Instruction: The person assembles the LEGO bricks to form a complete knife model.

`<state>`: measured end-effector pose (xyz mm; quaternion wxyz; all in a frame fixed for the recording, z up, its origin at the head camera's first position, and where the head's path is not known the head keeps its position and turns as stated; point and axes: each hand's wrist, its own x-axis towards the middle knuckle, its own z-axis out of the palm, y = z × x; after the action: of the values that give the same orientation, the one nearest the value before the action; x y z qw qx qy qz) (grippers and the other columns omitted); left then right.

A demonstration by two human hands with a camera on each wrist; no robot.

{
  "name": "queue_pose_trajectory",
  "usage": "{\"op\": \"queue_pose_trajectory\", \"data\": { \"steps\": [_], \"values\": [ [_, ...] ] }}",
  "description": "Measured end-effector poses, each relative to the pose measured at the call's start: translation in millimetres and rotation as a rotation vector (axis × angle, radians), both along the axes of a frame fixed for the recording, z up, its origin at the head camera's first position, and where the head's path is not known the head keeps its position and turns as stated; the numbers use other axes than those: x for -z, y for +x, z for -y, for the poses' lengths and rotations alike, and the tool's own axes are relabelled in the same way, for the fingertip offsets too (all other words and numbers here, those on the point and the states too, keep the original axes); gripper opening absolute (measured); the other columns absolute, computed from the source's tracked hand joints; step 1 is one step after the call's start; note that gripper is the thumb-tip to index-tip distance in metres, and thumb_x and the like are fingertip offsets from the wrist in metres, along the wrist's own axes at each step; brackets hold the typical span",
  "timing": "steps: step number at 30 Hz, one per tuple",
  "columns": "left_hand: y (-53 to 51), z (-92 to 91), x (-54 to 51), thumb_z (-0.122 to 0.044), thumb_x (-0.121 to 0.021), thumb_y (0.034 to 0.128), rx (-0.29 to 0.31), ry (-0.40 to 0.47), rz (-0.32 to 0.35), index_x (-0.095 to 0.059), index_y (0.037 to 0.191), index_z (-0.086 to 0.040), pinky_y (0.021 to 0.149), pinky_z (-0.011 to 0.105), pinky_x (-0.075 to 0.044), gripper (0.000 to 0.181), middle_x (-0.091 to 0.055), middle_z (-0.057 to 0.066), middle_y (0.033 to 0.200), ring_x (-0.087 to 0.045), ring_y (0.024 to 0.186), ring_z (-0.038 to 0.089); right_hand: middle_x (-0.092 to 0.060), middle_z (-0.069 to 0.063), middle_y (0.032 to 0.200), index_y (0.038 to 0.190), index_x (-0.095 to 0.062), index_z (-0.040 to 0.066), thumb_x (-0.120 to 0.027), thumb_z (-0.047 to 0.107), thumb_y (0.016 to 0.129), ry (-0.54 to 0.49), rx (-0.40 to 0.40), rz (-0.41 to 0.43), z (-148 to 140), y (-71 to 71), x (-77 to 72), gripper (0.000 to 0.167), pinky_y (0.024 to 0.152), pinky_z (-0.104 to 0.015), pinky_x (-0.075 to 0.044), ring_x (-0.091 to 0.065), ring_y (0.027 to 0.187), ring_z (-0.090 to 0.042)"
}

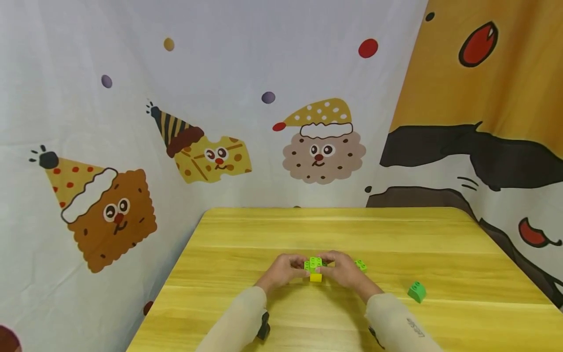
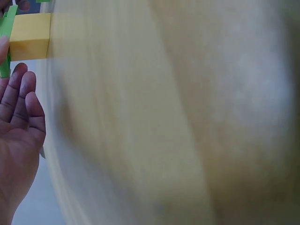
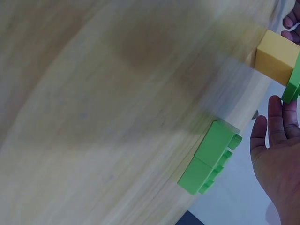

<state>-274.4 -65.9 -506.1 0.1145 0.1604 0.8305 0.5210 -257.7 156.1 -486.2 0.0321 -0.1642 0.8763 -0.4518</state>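
Note:
Both hands meet at a small stack near the middle of the table, green studded bricks [image 1: 315, 264] above a yellow brick [image 1: 315, 277]. From the left, the left hand [image 1: 283, 269] pinches the green part between thumb and fingers; the right hand [image 1: 345, 270] grips it from the other side. In the left wrist view the left hand [image 2: 21, 140] is below the green brick [image 2: 5, 35] and the yellow block [image 2: 30, 36]. The right wrist view has the right hand [image 3: 281, 150] with fingertips at the green brick's [image 3: 293, 82] edge, beside the yellow block [image 3: 276, 56].
Green studded bricks lie just right of the right hand [image 1: 360, 265], also visible in the right wrist view [image 3: 208, 157]. A curved green brick [image 1: 417, 292] is farther right on the wooden table [image 1: 334, 230]. A printed cloth [image 1: 246, 63] hangs behind.

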Motion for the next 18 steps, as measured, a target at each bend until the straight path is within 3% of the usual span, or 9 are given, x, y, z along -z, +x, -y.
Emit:
{"op": "queue_pose_trajectory", "data": {
  "steps": [8,18],
  "values": [
    [4.4,-0.8,-2.3,-0.024,-0.078,0.0875,-0.013,0.022,0.013,-0.073,0.112,-0.016,0.068,0.031,-0.048,0.026,-0.066,-0.003,0.094,-0.059,0.087,0.015,-0.065,-0.002,0.114,0.119,-0.072,0.014,-0.075,0.020,0.090,-0.041,0.059,0.044,3.2,3.2,0.5,0.029,0.093,-0.052,-0.045,-0.057,0.106,-0.021],
    [2.3,-1.6,0.4,-0.022,-0.080,0.0860,-0.037,0.067,0.067,-0.072,0.116,-0.012,0.071,0.031,-0.050,0.033,-0.065,-0.001,0.098,-0.060,0.088,0.016,-0.064,-0.001,0.115,0.117,-0.073,0.016,-0.075,0.022,0.090,-0.058,0.104,0.070,6.0,7.5,0.1,0.028,0.094,-0.054,-0.044,-0.057,0.109,-0.024]
  ]
}}
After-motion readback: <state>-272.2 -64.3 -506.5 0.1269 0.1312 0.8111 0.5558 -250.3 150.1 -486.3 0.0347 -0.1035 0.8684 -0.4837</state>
